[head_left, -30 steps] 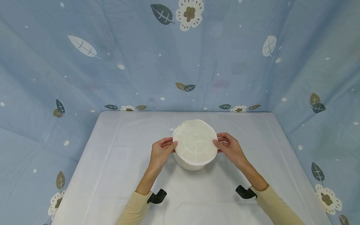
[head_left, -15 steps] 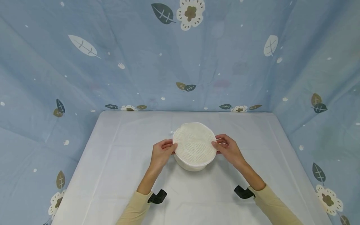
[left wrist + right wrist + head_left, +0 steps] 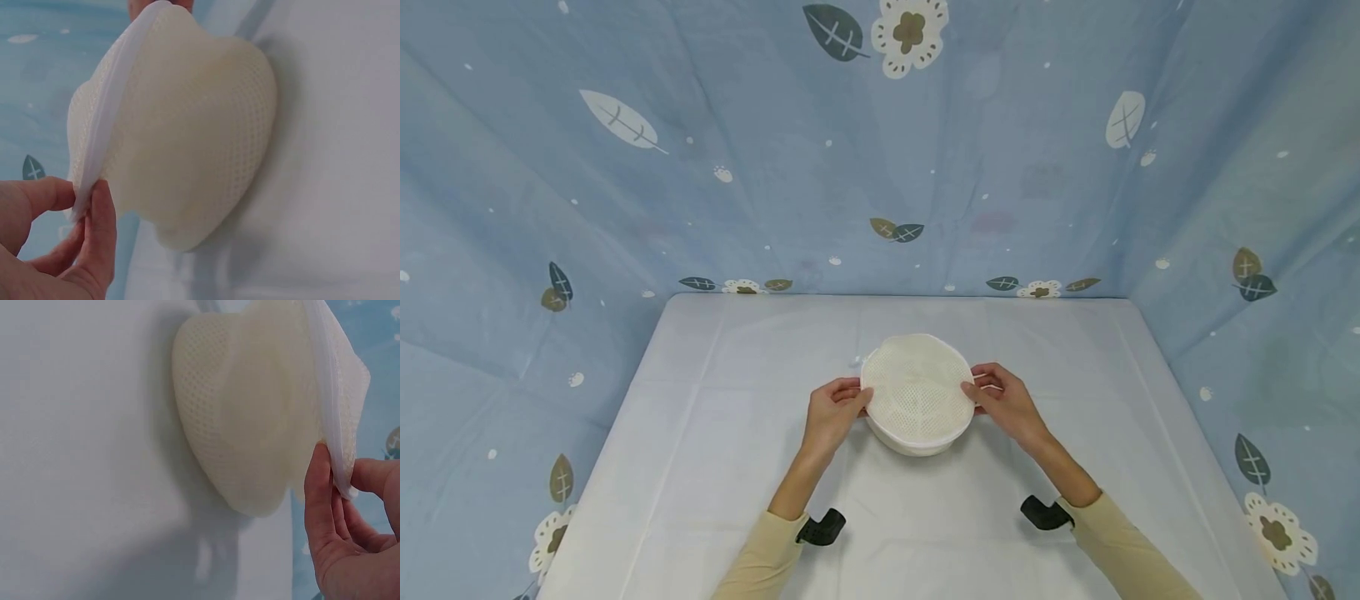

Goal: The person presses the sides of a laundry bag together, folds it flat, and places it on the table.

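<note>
A cream-white mesh laundry bag point(image 3: 917, 392), round on top and drum-like below, stands on the white table between both hands. A smooth white band point(image 3: 111, 94) runs round its upper edge. My left hand point(image 3: 835, 410) pinches this edge on the left, thumb on top and fingers beneath, as the left wrist view point(image 3: 62, 231) shows. On the opposite side, my right hand point(image 3: 1006, 402) pinches the edge the same way. In the right wrist view the bag's soft mesh side point(image 3: 231, 412) sags and bulges below the band. Its inside is hidden.
The white-covered table point(image 3: 737, 500) reaches back to a blue curtain point(image 3: 775, 167) printed with leaves and flowers, which also hangs on both sides. Black wrist devices point(image 3: 822, 527) sit at both sleeve cuffs.
Both hands have come slightly down toward the person, and the right hand has drawn a little inward. The bag's top has lowered with them; both grips stay the same.
</note>
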Tool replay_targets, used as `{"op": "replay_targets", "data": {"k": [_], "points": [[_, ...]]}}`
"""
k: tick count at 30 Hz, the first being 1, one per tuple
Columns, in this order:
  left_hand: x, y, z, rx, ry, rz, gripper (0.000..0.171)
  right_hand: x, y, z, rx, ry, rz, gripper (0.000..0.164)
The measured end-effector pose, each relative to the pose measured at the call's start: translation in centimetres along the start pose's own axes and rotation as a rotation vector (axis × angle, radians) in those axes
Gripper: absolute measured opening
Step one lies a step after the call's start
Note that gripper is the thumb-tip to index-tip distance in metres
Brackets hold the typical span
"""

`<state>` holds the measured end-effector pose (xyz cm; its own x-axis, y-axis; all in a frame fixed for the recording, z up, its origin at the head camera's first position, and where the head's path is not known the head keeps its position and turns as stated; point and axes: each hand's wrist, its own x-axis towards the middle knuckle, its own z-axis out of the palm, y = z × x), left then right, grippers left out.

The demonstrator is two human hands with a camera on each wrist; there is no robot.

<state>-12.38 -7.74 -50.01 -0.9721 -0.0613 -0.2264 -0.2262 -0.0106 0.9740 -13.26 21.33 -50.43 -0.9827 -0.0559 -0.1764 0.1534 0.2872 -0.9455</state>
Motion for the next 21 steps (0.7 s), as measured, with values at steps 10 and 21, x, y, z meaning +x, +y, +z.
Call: {"op": "replay_targets", "data": {"k": [10, 21], "points": [[0.2, -1.0, -0.1, 0.023, 0.000, -0.020, 0.030, 0.2, 1.3, 0.5, -0.026, -0.002, -0.008, 0.040], [0.3, -2.2, 0.0, 0.063, 0.004, -0.007, 0.031, 0.6, 2.3, 0.8, -0.007, -0.016, -0.019, 0.039]]}}
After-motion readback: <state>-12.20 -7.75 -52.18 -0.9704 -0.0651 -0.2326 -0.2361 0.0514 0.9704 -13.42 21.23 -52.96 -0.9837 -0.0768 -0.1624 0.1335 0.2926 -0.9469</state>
